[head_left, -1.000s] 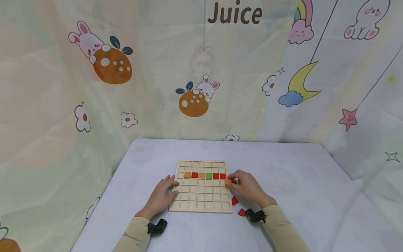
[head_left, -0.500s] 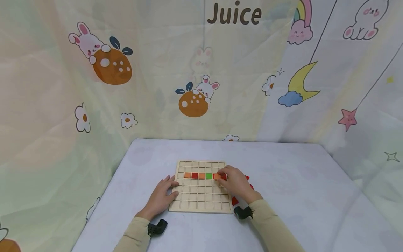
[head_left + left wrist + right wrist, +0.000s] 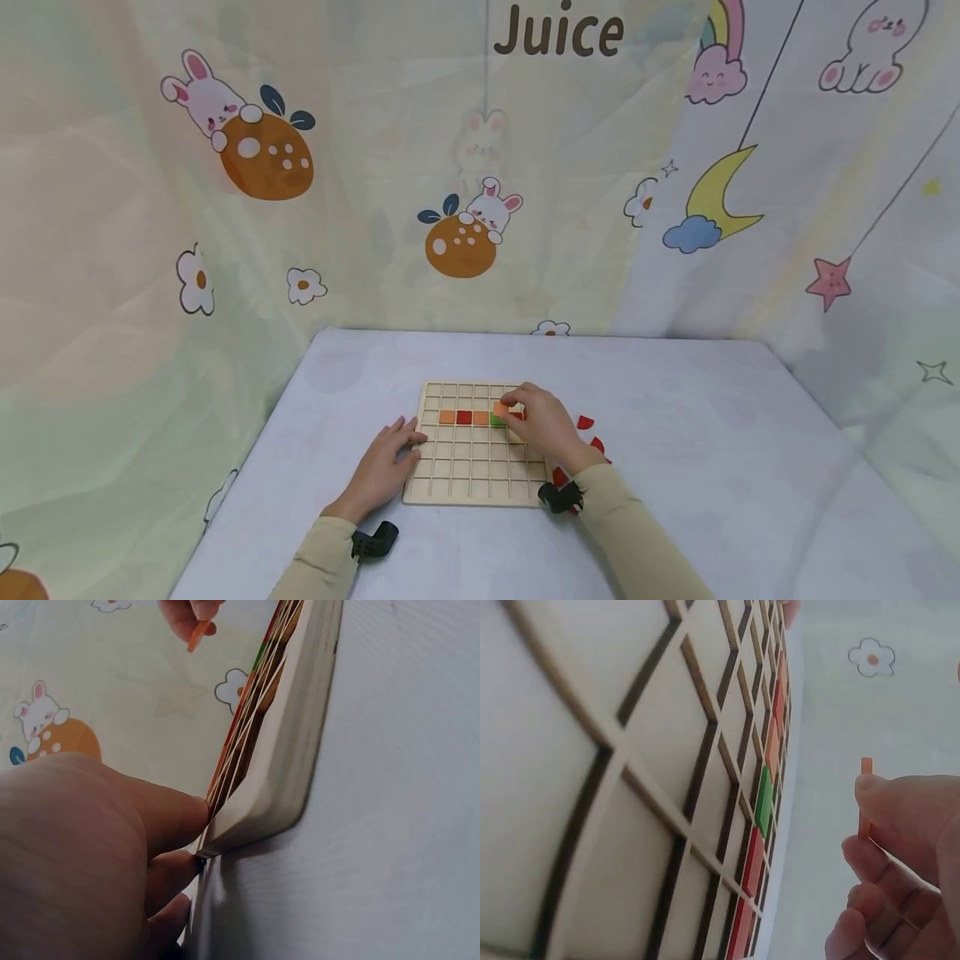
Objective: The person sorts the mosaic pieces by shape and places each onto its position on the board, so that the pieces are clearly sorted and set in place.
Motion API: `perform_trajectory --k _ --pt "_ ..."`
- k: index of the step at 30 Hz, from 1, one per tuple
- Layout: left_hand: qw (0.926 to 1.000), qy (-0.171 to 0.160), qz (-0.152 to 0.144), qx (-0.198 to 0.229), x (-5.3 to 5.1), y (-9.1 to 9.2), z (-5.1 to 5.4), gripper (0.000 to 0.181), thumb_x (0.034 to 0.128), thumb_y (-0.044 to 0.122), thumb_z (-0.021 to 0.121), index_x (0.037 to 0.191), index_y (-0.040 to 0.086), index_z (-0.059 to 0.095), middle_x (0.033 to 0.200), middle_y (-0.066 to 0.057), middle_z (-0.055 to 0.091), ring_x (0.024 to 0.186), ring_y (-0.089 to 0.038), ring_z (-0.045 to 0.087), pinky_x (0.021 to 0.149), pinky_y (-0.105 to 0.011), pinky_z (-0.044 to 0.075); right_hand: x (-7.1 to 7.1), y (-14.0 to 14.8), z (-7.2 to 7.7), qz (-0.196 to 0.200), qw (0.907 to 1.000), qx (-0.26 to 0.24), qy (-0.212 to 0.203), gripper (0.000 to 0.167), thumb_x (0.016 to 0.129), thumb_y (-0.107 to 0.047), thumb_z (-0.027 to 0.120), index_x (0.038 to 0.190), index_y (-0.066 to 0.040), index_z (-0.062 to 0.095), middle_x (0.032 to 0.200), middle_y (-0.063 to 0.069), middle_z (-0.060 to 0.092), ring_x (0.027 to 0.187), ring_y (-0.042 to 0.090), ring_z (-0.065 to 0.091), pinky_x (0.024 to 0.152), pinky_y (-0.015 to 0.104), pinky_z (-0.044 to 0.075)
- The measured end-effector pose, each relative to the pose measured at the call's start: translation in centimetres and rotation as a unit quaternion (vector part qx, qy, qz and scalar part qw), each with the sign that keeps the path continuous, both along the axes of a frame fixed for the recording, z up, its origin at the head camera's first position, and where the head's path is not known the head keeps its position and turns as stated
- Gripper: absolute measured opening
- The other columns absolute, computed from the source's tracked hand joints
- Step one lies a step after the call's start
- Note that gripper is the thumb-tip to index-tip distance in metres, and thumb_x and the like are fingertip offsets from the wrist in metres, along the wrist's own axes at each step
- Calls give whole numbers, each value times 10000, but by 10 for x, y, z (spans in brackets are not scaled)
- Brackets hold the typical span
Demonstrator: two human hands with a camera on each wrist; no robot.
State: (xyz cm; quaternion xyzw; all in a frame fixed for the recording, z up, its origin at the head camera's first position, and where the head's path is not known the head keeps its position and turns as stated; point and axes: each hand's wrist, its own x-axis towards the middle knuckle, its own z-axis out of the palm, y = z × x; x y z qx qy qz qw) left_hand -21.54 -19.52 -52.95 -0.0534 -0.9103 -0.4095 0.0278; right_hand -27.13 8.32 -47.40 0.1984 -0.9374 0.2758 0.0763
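A pale wooden grid board (image 3: 476,492) lies on the table, with a row of coloured square tiles in one of its upper rows. That row runs orange, dark red tile (image 3: 464,417), orange, green tile (image 3: 497,421), then red ones partly covered by the right hand. Between thumb and fingers, my right hand (image 3: 543,427) pinches an orange tile (image 3: 865,795), raised over the board near the green tile. My left hand (image 3: 381,465) rests on the board's left edge, its thumb (image 3: 176,814) and fingertips touching the rim.
Several red pieces (image 3: 585,422) lie loose to the right of the board, some partly hidden by the right arm. A white cloth covers the table (image 3: 712,450). Printed fabric (image 3: 375,167) hangs behind it. Each wrist carries a black camera (image 3: 375,542).
From the board's right edge, my right hand has moved left over the tile row with the orange tile. More loose red pieces now show at the right. The left hand stays in place.
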Motion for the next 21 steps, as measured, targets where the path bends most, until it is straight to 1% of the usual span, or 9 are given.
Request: perform_trajectory --k 4,8,15,21 --pt "10000 21 -25 20 0 -1 -2 209 956 133 614 1147 177 688 1523 -39 415 1476 -282 221 1200 -537 161 -4 -5 0 117 9999 90 -49 263 870 -258 754 1107 -147 729 1035 -50 653 787 113 536 708 239 529" --pt "10000 54 -13 46 1 0 -1 206 949 149 627 1141 183 692 1516 -39 427 1474 -290 225 1194 -551 168 -9 -7 0 176 9998 33 -94 239 873 -247 749 1092 -152 734 1011 -53 648 796 120 552 713 256 536" --pt "9999 152 23 68 2 1 0 198 932 159 655 1125 168 699 1498 -50 451 1464 -288 255 1198 -530 174 -15 -11 -2 266 9994 -58 -209 230 874 -226 749 1087 -142 733 1010 -37 660 876 171 622 781 323 561" --pt "9997 235 19 72 3 0 0 192 929 155 659 1116 156 702 1490 -64 461 1457 -294 272 1200 -519 178 -20 -18 -7 283 9989 -4 -363 247 886 -255 736 1105 -140 732 1027 -35 664 904 151 619 810 331 558"
